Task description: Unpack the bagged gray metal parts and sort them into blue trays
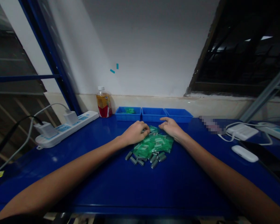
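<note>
The left hand (134, 133) is curled at one heap of green packets (143, 150), its grip cannot be told; the right hand (173, 128) is held loosely spread alongside. At least six metal cylinders (154, 164) are strewn before the heap on the blue table (135, 189). Three trays (154, 118) are lined by the pale wall (149, 46).

Over the left side of the counter (102, 186) we see a bare left arm (84, 165), broad toward the elbow and tapering to a slim wrist, and at the counter's near left corner we make out a strip of black cloth (21, 219), too dim for us to tell its cut. Over the counter's right side we find a right arm (212, 165) just as bare and tapered, and above the counter's middle both the left hand (136, 132) and the right hand (172, 128) are ungloved, with slender fingers (164, 119).
</note>
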Tool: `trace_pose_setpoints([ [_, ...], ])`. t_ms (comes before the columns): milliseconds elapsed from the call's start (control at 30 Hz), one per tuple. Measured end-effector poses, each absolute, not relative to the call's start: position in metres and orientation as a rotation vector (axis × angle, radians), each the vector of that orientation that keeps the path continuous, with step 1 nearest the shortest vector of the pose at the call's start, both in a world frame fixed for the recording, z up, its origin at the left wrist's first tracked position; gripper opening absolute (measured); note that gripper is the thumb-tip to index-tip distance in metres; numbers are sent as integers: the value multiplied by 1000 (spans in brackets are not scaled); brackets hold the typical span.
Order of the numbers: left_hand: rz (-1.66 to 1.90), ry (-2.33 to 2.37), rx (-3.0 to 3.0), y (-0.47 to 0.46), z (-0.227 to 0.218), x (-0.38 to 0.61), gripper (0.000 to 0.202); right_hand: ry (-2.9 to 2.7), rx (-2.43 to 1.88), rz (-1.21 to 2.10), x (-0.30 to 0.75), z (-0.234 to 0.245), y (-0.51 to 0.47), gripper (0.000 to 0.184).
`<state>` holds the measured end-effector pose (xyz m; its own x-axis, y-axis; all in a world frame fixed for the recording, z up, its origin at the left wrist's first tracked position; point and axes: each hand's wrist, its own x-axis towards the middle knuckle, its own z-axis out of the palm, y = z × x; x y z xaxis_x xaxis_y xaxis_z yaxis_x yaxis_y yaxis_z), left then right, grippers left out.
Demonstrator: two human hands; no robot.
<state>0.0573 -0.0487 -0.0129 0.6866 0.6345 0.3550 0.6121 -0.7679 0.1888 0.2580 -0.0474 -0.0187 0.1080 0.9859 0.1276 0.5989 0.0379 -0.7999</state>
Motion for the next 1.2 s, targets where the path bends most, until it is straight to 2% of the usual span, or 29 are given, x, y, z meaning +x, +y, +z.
trace_pose_setpoints([
  [200,589,1071,2826,-47,-17,55,23,-2248,-1622,498,256,-4,-30,47],
  [267,609,1067,2809,-49,-18,51,23,-2342,-1643,476,253,-2,-25,39],
  [400,708,1080,2664,-54,-15,48,24,-2281,-1576,399,248,-5,-26,27],
  [567,851,1080,1891,-55,-9,53,48,-2086,-1217,154,234,-5,-52,24],
  [667,948,905,1694,-54,-8,54,35,-2075,-1042,2,223,-3,-72,33],
  [733,1002,860,1767,-55,-8,52,25,-2009,-1047,54,219,-2,-81,46],
  [800,1045,868,1912,-55,-8,49,19,-1903,-1115,244,218,-2,-85,50],
  [933,1017,829,2057,-58,-7,46,18,-1779,-1175,553,221,0,-87,20],
  [1000,1020,883,2000,-60,-5,47,20,-1747,-1193,448,222,2,-89,12],
  [1067,1029,1018,1833,-62,-2,48,25,-1742,-1202,204,221,4,-94,9],
  [1200,905,998,1418,-73,10,50,39,-1835,-1102,-178,216,3,-102,19],
])
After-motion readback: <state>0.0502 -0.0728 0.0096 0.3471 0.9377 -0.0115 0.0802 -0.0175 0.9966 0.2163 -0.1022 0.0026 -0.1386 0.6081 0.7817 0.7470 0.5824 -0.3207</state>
